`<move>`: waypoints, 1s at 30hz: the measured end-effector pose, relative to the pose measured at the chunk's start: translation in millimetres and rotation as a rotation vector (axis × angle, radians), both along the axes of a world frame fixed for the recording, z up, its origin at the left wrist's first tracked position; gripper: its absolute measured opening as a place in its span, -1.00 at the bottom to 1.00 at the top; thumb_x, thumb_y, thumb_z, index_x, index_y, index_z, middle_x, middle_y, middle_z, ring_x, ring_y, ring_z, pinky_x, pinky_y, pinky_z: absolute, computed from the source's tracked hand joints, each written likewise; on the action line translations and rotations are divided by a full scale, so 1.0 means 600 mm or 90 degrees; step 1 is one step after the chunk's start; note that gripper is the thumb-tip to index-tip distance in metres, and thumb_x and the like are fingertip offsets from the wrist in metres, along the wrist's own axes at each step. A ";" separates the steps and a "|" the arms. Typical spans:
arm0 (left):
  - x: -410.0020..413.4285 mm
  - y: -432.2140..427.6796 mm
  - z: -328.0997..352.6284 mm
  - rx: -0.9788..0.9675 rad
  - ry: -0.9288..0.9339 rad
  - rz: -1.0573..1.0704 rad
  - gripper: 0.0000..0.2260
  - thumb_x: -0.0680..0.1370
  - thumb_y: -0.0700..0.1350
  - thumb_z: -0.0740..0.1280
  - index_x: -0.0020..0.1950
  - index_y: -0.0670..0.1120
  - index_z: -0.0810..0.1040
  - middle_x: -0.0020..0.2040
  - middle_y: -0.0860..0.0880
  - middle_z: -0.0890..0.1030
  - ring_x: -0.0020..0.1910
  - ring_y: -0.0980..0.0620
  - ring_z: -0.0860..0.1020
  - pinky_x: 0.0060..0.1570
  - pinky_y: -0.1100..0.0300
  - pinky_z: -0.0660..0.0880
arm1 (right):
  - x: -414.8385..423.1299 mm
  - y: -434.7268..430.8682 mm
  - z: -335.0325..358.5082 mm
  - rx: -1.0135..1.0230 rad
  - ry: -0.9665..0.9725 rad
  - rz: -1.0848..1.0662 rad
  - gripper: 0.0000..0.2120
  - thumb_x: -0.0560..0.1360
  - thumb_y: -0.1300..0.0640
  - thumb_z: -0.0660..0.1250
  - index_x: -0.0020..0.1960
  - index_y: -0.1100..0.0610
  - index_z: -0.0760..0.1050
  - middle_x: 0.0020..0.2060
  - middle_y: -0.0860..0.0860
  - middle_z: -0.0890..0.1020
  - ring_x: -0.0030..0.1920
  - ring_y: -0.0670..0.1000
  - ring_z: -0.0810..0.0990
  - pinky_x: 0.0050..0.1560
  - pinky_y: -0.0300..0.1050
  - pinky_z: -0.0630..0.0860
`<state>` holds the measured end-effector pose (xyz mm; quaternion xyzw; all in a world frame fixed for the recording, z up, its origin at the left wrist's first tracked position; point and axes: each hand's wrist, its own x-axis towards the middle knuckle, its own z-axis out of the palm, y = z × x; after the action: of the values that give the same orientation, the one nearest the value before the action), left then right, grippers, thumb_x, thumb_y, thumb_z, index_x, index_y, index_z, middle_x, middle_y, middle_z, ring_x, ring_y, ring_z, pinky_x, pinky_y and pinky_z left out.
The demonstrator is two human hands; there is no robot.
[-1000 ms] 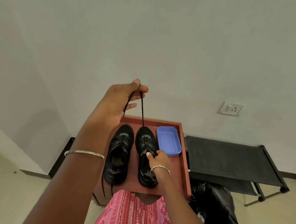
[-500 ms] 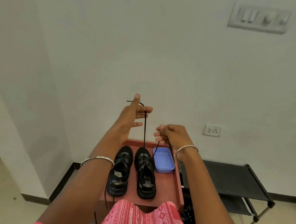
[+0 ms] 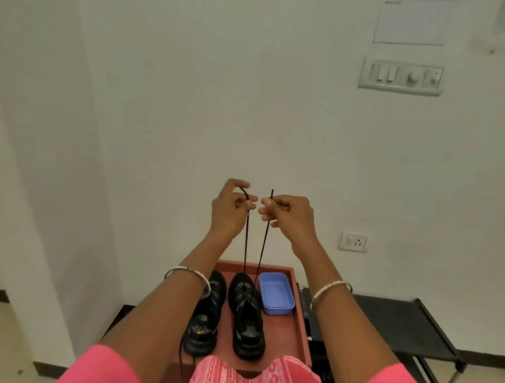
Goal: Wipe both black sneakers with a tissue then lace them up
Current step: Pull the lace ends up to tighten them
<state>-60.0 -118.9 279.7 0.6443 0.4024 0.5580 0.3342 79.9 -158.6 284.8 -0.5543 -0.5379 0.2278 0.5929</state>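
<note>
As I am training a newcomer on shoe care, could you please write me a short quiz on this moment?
1. True or false: the left hand and the right hand each pinch an end of the black lace.
2. Where does the lace run down to? A a boot; B the right sneaker; C a drawer.
3. What stands beside the right sneaker on the red tray?
Key: 1 true; 2 B; 3 a blue tub.
</note>
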 end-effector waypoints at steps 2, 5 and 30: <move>0.007 0.003 0.005 0.009 0.005 0.012 -0.64 0.60 -0.35 0.26 0.32 -0.03 0.32 -0.07 0.02 0.71 -0.13 0.11 0.69 -0.07 0.16 0.63 | 0.003 0.008 0.003 0.024 -0.049 -0.044 -0.91 0.51 0.05 0.47 -0.14 0.04 0.70 -0.33 -0.06 0.71 -0.25 -0.05 0.69 -0.09 -0.05 0.65; 0.014 0.012 0.007 0.001 0.008 0.015 -0.62 0.63 -0.29 0.27 0.40 -0.07 0.25 -0.05 0.04 0.70 -0.14 0.16 0.69 0.01 0.12 0.62 | 0.009 0.023 0.009 0.042 -0.034 -0.081 -0.92 0.47 0.04 0.51 -0.10 0.04 0.72 -0.27 -0.12 0.70 -0.16 -0.09 0.67 0.01 0.05 0.64; 0.022 0.085 0.028 -0.090 -0.044 -0.130 -0.89 0.59 -0.17 0.40 0.08 -0.16 0.66 -0.13 -0.05 0.73 -0.09 0.04 0.70 0.10 0.06 0.59 | 0.050 0.098 0.038 0.000 -0.011 0.025 -0.81 0.42 0.01 0.55 -0.13 0.13 0.70 -0.27 0.01 0.73 -0.23 -0.05 0.72 -0.12 -0.16 0.56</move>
<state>-46.7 -67.8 296.7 0.6371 0.3613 0.5133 0.4474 109.7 -100.1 307.3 -0.5456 -0.5537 0.2342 0.5839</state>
